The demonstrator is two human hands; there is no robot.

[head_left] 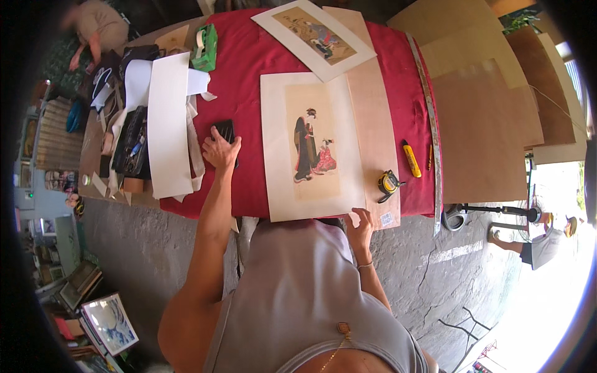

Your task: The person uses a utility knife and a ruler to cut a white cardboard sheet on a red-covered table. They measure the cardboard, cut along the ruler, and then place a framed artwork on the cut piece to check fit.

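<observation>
My left hand (221, 150) lies with its fingers stretched over a flat black device (224, 128), perhaps a phone, on the red cloth. At the near right corner of a matted print (349, 158), my right hand (360, 229) is closed, with a small pale piece (355, 219) at its fingertips; its kind is unclear. The print shows a standing robed figure and a smaller one in red. Part of it rests on a thin wooden board (377, 124). A second matted print (320, 37) lies askew beyond it, overlapping the board.
A yellow-black tape measure (388, 183), a yellow cutter (411, 160) and a long metal ruler (429, 112) lie right. Left are a white card strip (168, 124), a black tool tray (132, 140) and a green tape dispenser (205, 46). Large brown boards (482, 130) stand right. Other people appear far left and right.
</observation>
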